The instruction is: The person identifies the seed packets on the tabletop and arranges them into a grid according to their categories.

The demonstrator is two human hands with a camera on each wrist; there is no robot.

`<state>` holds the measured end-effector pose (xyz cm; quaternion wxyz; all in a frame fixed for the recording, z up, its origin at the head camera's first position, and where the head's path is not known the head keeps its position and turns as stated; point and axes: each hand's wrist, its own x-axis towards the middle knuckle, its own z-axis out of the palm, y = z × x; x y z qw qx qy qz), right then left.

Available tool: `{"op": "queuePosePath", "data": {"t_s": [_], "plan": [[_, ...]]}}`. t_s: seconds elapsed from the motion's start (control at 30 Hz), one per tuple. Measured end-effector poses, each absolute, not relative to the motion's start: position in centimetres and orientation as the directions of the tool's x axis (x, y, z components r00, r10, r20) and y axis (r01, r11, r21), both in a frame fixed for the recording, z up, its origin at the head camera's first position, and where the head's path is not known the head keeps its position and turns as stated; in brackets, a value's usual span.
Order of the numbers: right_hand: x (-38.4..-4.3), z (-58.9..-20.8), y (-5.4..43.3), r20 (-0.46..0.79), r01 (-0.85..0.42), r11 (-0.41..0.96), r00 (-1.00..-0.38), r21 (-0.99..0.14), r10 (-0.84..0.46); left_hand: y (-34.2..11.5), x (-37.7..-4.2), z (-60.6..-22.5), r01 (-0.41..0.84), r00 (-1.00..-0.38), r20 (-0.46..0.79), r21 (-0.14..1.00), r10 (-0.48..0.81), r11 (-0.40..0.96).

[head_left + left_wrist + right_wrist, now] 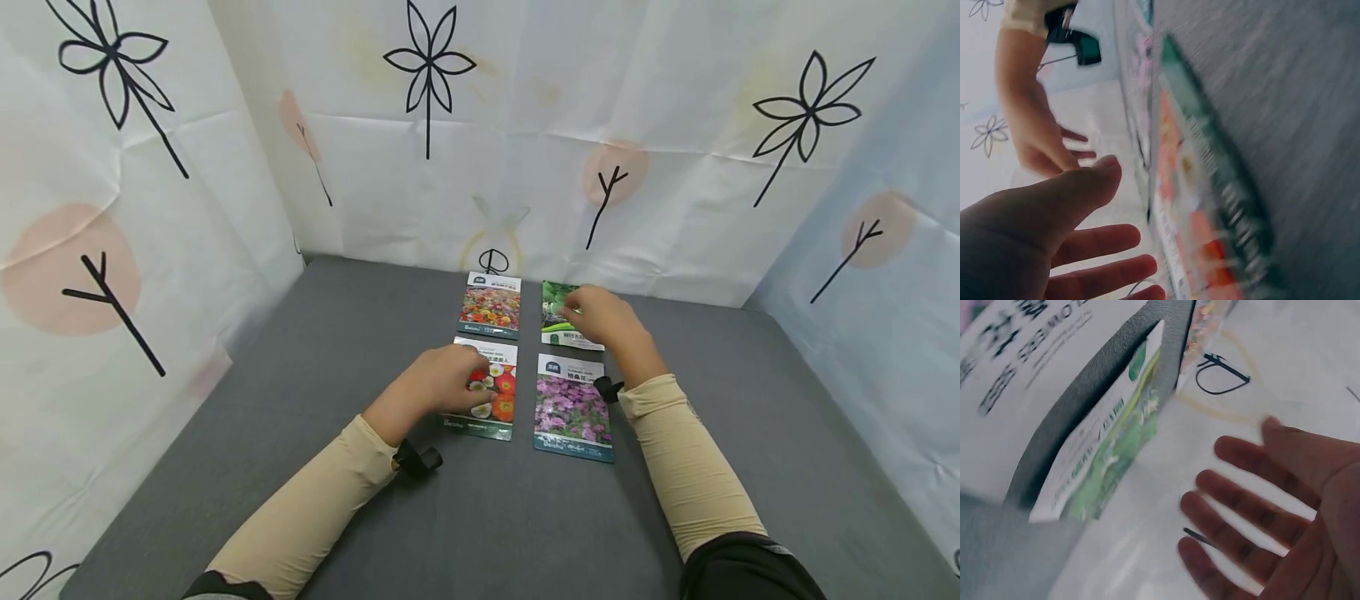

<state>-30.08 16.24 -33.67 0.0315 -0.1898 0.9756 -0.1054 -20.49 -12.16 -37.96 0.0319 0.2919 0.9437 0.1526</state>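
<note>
Seed packets lie on the grey table in two columns. My left hand [442, 379] is over the front-left packet, which pictures red, orange and white flowers [504, 407]. In the left wrist view its fingers [1107, 242] are loosely extended with nothing between them, beside the blurred packet. My right hand [606, 318] overlaps the back-right packet, green with a white lower band [553, 302]. The right wrist view shows spread, relaxed fingers [1241, 512] holding nothing, apart from that green packet [1113, 444]. Nearest my right wrist is the purple-flower packet [572, 408].
Another packet with orange and red flowers [491, 305] lies at the back left, near the rear edge. White patterned cloth [525, 100] rises behind and along both sides of the grey table [360, 333]. Each wrist wears a black strap [417, 460].
</note>
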Motion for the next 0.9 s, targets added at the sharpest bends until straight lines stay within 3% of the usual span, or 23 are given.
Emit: {"op": "queuePosePath", "data": {"t_s": [0.33, 0.53, 0.67, 0.9], "plan": [[-25.9, -32.7, 19.3, 0.133, -0.420, 0.881, -0.907, -0.218, -0.399, -15.0, -21.8, -35.3, 0.440, -0.897, 0.125, 0.323, 0.423, 0.838], [-23.3, -32.0, 21.2, 0.208, -0.387, 0.886, -0.917, -0.254, -0.341, -16.9, -22.5, -34.7, 0.427, -0.897, 0.260, 0.302, 0.357, 0.852], [-23.1, -31.2, 21.8, 0.217, -0.374, 0.887, -0.921, -0.269, -0.323, -18.3, -22.7, -34.2, 0.397, -0.899, 0.316, 0.295, 0.303, 0.869], [-24.0, -29.8, 23.3, 0.176, -0.320, 0.898, -0.944, -0.302, -0.278, -20.3, -22.6, -32.9, 0.326, -0.928, 0.288, 0.313, 0.238, 0.892]]}}
